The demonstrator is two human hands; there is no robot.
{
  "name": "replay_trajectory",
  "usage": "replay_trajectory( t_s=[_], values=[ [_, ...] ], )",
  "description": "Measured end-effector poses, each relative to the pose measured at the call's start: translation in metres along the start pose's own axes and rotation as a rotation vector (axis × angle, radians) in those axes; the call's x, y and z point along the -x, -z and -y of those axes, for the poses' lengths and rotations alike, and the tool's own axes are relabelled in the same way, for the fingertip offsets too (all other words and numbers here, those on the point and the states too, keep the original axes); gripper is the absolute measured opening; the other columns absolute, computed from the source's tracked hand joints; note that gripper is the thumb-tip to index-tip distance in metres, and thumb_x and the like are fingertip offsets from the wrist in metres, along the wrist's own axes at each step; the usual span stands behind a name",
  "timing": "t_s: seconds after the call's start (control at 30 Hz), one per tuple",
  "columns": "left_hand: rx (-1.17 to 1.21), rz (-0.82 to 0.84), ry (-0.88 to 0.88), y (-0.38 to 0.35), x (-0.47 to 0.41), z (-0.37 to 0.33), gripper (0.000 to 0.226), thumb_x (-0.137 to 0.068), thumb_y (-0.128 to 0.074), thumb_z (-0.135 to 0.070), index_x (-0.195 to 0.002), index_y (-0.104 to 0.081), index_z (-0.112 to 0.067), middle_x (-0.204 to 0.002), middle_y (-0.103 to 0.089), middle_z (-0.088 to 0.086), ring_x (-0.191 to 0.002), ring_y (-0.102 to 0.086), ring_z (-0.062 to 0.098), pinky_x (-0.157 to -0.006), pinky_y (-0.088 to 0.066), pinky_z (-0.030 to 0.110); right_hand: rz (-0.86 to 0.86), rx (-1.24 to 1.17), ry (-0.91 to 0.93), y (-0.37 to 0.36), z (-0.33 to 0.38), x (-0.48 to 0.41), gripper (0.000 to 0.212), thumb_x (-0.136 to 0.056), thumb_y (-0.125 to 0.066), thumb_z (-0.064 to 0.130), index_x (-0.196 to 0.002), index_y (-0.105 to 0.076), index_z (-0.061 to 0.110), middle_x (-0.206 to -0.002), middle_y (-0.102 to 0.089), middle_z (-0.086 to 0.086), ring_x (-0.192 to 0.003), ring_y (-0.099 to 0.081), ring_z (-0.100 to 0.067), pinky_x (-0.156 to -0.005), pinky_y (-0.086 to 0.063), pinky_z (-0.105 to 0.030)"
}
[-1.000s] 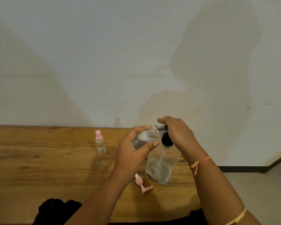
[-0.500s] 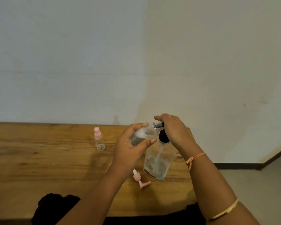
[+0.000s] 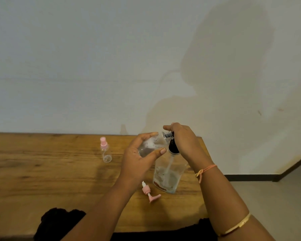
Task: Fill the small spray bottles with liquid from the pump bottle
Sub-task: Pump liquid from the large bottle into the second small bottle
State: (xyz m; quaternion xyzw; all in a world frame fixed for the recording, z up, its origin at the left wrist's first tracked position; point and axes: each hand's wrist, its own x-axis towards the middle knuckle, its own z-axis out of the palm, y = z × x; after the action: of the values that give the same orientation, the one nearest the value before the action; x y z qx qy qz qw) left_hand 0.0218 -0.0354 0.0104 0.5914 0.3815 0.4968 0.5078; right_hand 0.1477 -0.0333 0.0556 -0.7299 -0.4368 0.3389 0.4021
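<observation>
counting two spray bottles (image 3: pixel 106 153) (image 3: pixel 147 148)

No text, brand or number is being shown legibly. A reddish printed band is being carried low on the pump bottle (image 3: pixel 169 172), but its lettering is being blurred beyond reading.

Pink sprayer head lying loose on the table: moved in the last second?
No. The pink plastic sprayer head lies just left of the base of the clear pump bottle on the wooden table, same offset as before; only the camera shifted.
</observation>
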Motion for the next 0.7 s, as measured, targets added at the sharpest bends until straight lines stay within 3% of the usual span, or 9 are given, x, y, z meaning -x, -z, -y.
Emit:
replay_trajectory(
  t_s=[0.13,0.23,0.33,0.47,0.57,0.7],
  values=[
    [-0.009,0.007,0.0,-0.0009,-0.001,-0.0009,0.038,-0.061,-0.075,-0.028,-0.096,-0.062,-0.038,-0.103,-0.064,-0.014,-0.099,-0.061,0.003,-0.083,-0.056,0.032,0.044,-0.031,-0.007,0.0047,-0.0011,-0.0019,0.044,-0.097,-0.027,0.026,-0.12,-0.063,0.017,-0.124,-0.056,0.0,-0.105,-0.047,-0.015,-0.096,-0.036,-0.032],
    [-0.016,0.008,0.0,-0.0012,-0.0021,0.0008,0.038,-0.067,-0.077,-0.015,-0.097,-0.062,-0.035,-0.103,-0.065,-0.01,-0.098,-0.062,0.005,-0.08,-0.055,0.027,0.029,-0.054,-0.03,0.0027,-0.0046,-0.0038,0.043,-0.097,-0.026,0.024,-0.117,-0.064,0.018,-0.106,-0.056,0.006,-0.102,-0.047,-0.016,-0.098,-0.036,-0.034],
    [-0.019,0.013,-0.01,-0.0011,-0.0015,0.0015,0.039,-0.069,-0.077,-0.009,-0.096,-0.062,-0.033,-0.101,-0.065,-0.009,-0.09,-0.062,-0.003,-0.071,-0.052,0.013,-0.03,-0.056,-0.024,-0.0018,-0.0089,-0.0018,0.042,-0.097,-0.027,0.025,-0.111,-0.066,0.02,-0.085,-0.047,0.018,-0.104,-0.045,-0.016,-0.108,-0.03,-0.043],
    [-0.042,0.018,-0.024,0.0007,0.0002,0.0,0.038,-0.065,-0.077,-0.021,-0.096,-0.061,-0.037,-0.103,-0.064,-0.013,-0.096,-0.06,-0.003,-0.073,-0.052,0.013,-0.071,-0.065,-0.016,-0.0041,-0.0079,0.0035,0.035,-0.096,-0.029,0.026,-0.097,-0.064,0.029,-0.103,-0.046,0.008,-0.119,-0.046,-0.022,-0.11,-0.027,-0.05],
    [-0.001,0.015,-0.01,0.0016,0.0011,-0.002,0.04,-0.058,-0.073,-0.033,-0.096,-0.062,-0.037,-0.104,-0.065,-0.01,-0.1,-0.062,0.005,-0.08,-0.055,0.025,-0.041,-0.089,-0.004,-0.0015,-0.0036,0.0022,0.037,-0.096,-0.031,0.025,-0.104,-0.067,0.025,-0.105,-0.047,0.006,-0.119,-0.047,-0.022,-0.108,-0.03,-0.048],
    [0.019,0.017,0.001,-0.0003,0.0017,-0.0009,0.037,-0.067,-0.076,-0.018,-0.097,-0.062,-0.034,-0.1,-0.066,-0.011,-0.094,-0.063,0.003,-0.076,-0.055,0.021,-0.051,-0.06,0.006,-0.0004,-0.0063,0.0009,0.039,-0.095,-0.029,0.027,-0.106,-0.067,0.025,-0.107,-0.052,0.005,-0.117,-0.048,-0.023,-0.109,-0.027,-0.051]
  ],
)
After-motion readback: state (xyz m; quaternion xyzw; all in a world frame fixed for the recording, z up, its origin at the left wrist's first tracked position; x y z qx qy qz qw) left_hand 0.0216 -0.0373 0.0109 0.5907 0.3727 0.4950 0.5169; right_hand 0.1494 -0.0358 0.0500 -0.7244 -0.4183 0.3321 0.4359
